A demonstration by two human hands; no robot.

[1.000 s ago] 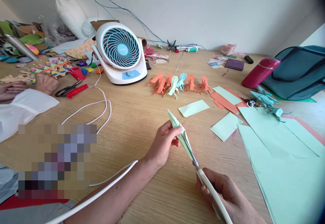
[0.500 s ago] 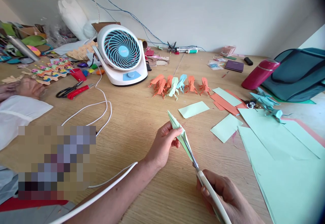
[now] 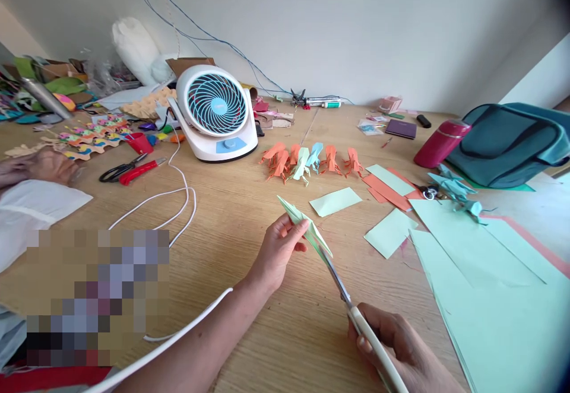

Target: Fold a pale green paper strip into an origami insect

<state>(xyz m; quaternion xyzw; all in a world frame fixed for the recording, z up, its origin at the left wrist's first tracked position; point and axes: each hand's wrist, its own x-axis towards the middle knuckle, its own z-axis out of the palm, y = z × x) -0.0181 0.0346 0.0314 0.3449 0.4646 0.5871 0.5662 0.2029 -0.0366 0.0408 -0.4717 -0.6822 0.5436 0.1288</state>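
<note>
Pinched in my left hand (image 3: 276, 250) is a narrow piece of folded light green paper (image 3: 295, 214), its pointed end aimed up and away to the left. My right hand (image 3: 394, 342) grips white-handled scissors (image 3: 367, 332). The scissor blades reach up to the near end of the folded paper, and their tips overlap it. Beyond my hands stands a row of several folded paper insects (image 3: 303, 164) in orange, green and blue. Two light green paper rectangles (image 3: 336, 200) lie just right of the folded paper.
Large green sheets (image 3: 499, 316) cover the right side, with blue folded insects (image 3: 452, 188) on them. A pink bottle (image 3: 442, 143) leans by a teal bag (image 3: 507, 146). At left are a fan (image 3: 217, 108), a white cable (image 3: 178, 170), a red-handled cutter (image 3: 139, 173) and another person's hand (image 3: 54, 166).
The scissor blades have slid back from deep along the folded paper to its near end. My left hand and the paper have shifted slightly left. The view has tilted up a little.
</note>
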